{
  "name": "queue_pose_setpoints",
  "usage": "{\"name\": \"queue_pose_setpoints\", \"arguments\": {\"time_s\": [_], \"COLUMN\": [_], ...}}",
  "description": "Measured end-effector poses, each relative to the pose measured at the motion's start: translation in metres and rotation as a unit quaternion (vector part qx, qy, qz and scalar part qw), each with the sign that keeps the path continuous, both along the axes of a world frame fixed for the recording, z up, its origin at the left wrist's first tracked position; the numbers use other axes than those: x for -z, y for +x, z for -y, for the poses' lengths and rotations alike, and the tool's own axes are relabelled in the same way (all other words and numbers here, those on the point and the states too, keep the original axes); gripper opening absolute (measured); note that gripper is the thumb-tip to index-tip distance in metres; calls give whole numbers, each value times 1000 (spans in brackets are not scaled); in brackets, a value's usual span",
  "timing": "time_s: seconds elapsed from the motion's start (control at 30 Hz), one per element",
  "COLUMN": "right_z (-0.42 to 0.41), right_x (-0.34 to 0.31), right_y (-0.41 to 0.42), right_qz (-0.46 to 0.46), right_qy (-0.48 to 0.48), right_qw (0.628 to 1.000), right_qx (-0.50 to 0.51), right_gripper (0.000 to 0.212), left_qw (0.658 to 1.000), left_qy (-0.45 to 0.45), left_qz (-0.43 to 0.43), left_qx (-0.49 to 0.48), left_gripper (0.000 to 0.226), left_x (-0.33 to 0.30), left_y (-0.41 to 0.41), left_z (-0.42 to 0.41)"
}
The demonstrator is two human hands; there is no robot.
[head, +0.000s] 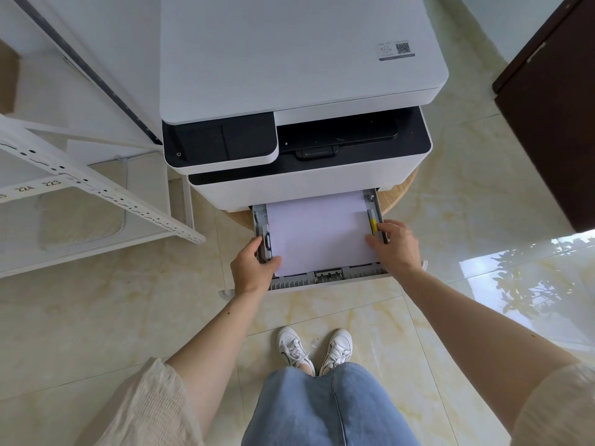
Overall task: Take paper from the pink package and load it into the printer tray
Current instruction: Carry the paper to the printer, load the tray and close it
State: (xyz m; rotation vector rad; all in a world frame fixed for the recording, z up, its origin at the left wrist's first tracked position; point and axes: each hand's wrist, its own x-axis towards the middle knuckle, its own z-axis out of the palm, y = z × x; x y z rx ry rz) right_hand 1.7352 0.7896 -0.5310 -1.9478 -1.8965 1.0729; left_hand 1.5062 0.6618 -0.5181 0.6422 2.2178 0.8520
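Inside the open tray, white paper lies flat between both hands.

The paper lies in the tray, which juts from the printer just beyond both hands. The left hand touches the paper's left edge, the right hand its right edge. A shelf rack stands far left of the left hand.

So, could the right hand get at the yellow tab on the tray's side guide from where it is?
Probably yes: the right hand rests right beside the yellow tab, with nothing covering it.
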Motion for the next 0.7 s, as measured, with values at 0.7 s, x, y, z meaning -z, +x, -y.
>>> {"name": "queue_pose_setpoints", "arguments": {"time_s": [0.7], "right_z": [20], "right_x": [-28], "right_y": [29], "right_qz": [115], "right_qy": [-72], "right_qw": [970], "right_qx": [-200], "right_gripper": [97], "left_qw": [983], "left_qy": [-98], "left_qz": [-34], "left_qx": [152], "left_gripper": [73], "left_x": [-8], "left_y": [-16], "left_z": [23]}}
